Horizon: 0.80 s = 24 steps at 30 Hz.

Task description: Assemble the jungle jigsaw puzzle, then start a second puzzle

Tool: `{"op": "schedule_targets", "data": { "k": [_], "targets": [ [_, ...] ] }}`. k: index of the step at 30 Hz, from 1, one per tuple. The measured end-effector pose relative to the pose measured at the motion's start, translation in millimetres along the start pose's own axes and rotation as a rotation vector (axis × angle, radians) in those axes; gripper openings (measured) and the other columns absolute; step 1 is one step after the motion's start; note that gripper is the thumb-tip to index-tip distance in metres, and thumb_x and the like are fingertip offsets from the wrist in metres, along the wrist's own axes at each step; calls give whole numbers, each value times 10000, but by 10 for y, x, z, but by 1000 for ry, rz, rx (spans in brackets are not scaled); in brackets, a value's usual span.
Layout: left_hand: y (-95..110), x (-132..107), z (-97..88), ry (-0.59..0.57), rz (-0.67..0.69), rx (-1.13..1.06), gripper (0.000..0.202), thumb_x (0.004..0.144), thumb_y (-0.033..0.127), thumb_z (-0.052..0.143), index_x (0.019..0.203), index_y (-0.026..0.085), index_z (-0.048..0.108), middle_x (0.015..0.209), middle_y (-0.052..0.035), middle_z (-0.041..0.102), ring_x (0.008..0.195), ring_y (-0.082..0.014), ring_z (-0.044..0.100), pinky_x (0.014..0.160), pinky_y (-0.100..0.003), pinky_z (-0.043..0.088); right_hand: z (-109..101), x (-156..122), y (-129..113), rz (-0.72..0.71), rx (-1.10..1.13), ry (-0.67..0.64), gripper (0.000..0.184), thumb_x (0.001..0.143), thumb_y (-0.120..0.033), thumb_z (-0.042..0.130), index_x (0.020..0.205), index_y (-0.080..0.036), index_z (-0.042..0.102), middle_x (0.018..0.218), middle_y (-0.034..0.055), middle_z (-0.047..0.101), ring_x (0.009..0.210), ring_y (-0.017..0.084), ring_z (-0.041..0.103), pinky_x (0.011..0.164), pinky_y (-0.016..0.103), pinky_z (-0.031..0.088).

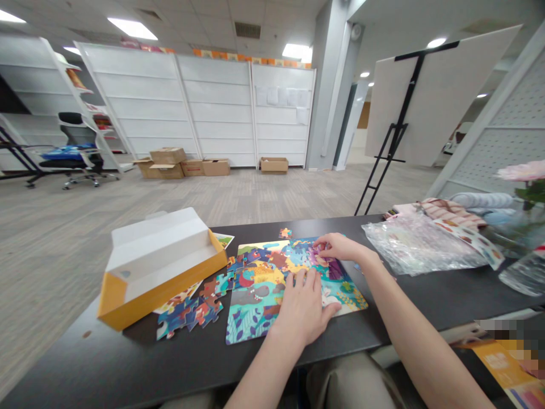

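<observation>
A colourful jigsaw puzzle (259, 284) lies on its board on the black table (128, 363). My left hand (303, 307) rests flat on the lower middle of the puzzle, fingers stretched out. My right hand (336, 248) is at the puzzle's upper right, fingers pinched on a puzzle piece (318, 255) that sits in the picture. Several loose puzzle pieces (191, 311) are heaped to the left of the board. One single piece (285, 233) lies beyond the puzzle's far edge.
An open yellow and white box (157, 267) sits left of the puzzle. Crumpled clear plastic (413, 244), folded cloths (447, 210) and a vase with a pink flower (525, 227) crowd the right side. An easel board (426, 102), cardboard boxes (183, 163) and an office chair (76, 150) stand on the floor.
</observation>
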<state>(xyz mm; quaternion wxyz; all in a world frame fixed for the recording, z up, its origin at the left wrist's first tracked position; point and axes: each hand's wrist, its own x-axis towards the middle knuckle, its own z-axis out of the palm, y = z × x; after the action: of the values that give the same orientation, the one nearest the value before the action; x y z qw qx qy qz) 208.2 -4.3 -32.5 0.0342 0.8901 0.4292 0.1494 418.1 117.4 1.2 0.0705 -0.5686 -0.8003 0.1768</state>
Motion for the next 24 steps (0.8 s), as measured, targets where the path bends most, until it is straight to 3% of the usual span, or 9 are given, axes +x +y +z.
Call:
{"op": "schedule_targets", "data": {
  "k": [6, 19, 24],
  "targets": [
    [1, -1, -42, -34, 20, -7, 741, 987, 644, 267, 1474, 116, 449, 1526, -155, 460, 1367, -347, 405, 1144, -535, 304, 0, -20, -77, -16, 11, 31, 256, 764, -226, 643, 975, -157, 771, 928, 70, 775, 819, 197, 687, 730, 241, 486],
    [-18, -23, 1, -36, 31, -23, 758, 991, 652, 212, 1500, 129, 418, 1555, -140, 434, 1409, -345, 370, 1161, -552, 283, -8, -30, -108, -5, -48, 39, 260, 799, -280, 631, 969, -175, 798, 889, 60, 785, 778, 190, 685, 704, 238, 470],
    [-18, -27, 11, -26, 28, -8, 761, 987, 661, 213, 1500, 139, 420, 1549, -140, 441, 1402, -343, 381, 1153, -552, 292, 11, -25, -119, -13, -112, 47, 365, 795, -289, 655, 1127, -184, 762, 953, 71, 776, 813, 200, 688, 709, 241, 464]
  ]
}}
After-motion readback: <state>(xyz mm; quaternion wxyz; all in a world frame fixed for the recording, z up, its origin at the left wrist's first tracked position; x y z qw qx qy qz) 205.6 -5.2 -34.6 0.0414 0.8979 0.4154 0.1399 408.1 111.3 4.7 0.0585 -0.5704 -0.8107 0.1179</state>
